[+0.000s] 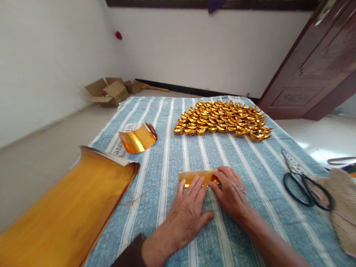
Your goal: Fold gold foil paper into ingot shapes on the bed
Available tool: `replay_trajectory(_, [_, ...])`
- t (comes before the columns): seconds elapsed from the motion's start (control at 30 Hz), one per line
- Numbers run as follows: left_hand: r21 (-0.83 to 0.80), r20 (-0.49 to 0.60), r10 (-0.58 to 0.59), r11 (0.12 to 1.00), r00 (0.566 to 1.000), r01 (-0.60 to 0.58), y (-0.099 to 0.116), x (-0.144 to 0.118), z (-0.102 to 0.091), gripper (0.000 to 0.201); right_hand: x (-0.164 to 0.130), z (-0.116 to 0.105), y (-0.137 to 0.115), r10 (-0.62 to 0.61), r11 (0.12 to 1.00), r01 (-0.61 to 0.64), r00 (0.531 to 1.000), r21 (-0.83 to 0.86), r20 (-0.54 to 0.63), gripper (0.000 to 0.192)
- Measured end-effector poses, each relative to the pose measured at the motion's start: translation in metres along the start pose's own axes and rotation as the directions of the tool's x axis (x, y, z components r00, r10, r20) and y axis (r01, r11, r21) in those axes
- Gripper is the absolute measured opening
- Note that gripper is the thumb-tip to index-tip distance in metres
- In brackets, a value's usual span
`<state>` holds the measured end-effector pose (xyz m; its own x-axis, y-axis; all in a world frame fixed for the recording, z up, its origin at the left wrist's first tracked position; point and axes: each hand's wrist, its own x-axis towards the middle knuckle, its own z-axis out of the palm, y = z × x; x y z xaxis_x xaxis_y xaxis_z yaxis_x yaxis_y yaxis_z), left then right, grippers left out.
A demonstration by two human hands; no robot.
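Observation:
On the cloth in front of me lies a small sheet of gold foil paper [185, 178], partly folded along its near side. My left hand [189, 205] rests on it with fingers stretched out flat and thumb spread. At the sheet's right end, my right hand [229, 187] has its thumb and fingers closed around the folded edge. Some of the paper is hidden under both hands. Farther back stand rows of folded gold paper ingots [219, 118]. Left of them sits a curved stack of small gold foil sheets [139, 139].
A large stack of gold foil sheets [75, 196] covers the table's left side. Black-handled scissors [303, 189] lie at the right, beside a beige cloth item [343, 207]. The striped blue tablecloth [155, 207] covers the table. Behind are cardboard boxes [111, 92] and a wooden door [308, 70].

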<state>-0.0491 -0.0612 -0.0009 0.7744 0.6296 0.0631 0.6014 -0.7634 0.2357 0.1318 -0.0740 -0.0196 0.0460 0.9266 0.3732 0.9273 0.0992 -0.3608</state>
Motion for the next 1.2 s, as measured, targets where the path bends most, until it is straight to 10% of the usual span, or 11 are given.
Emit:
replay_trajectory(0.67, [0.026, -0.025, 0.015, 1.0, 1.0, -0.014, -0.003, 0.002, 0.001, 0.053, 0.004, -0.013, 0.046, 0.124, 0.986, -0.117, 0.991, 0.117, -0.053, 0.021])
replay_trajectory(0.83, [0.017, -0.014, 0.003, 1.0, 1.0, -0.002, -0.002, 0.003, 0.0, 0.051, 0.005, -0.009, 0.023, 0.027, 0.938, 0.069, 0.962, 0.341, -0.27, 0.024])
replay_trajectory(0.97, [0.007, -0.011, 0.007, 1.0, 1.0, -0.007, -0.001, 0.004, -0.001, 0.057, 0.003, 0.004, -0.001, -0.173, 0.924, 0.21, 0.975, 0.321, -0.139, 0.024])
replay_trajectory(1.2, [0.022, 0.043, -0.001, 1.0, 0.999, 0.0, 0.0, 0.005, -0.004, 0.061, 0.001, 0.015, 0.0, -0.106, 0.956, 0.133, 0.988, 0.26, -0.115, 0.023])
